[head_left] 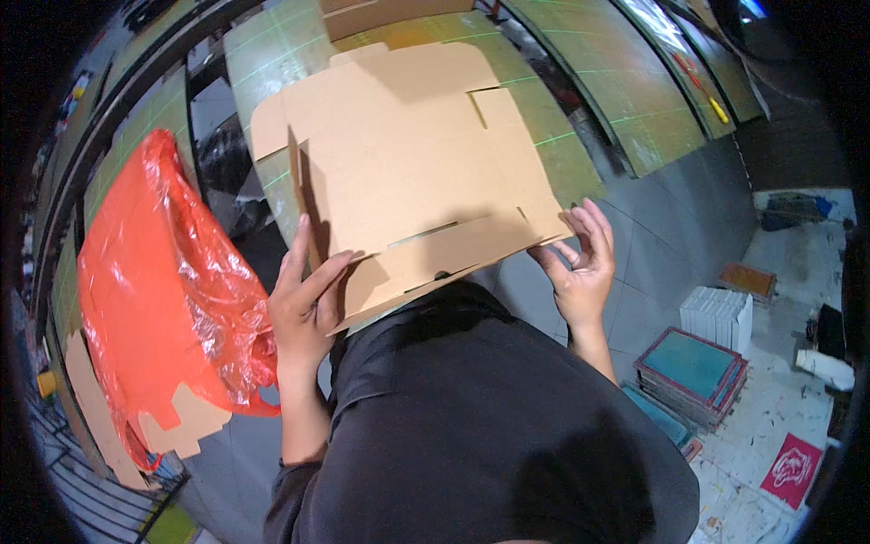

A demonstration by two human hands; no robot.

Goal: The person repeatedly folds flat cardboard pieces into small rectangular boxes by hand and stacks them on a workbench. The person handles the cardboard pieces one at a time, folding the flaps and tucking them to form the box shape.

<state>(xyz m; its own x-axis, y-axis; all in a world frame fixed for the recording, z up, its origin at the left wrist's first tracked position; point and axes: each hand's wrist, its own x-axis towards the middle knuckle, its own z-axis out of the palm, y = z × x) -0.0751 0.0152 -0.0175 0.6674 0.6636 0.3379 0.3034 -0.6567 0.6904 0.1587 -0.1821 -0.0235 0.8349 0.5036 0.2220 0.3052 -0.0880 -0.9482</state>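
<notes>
A brown cardboard box blank [408, 154], partly folded, lies on a green-lined board in front of me. Its left side flap stands up, and the near flap [453, 249] is raised along the edge closest to my body. My left hand [313, 295] grips the near left corner, fingers along the side flap and thumb by the near flap. At the near right corner, my right hand [584, 263] has its fingers bent about the edge, thumb beneath. The right side still lies flat, with a slot cut near its far end.
An orange-red plastic bag [172, 281] lies to my left, over cut cardboard pieces [186, 422]. Another cardboard piece [399, 16] sits at the far edge. A yellow-handled tool [716, 109] rests on boards at far right. Framed screens [689, 363] are stacked at right, near a white stack [716, 317].
</notes>
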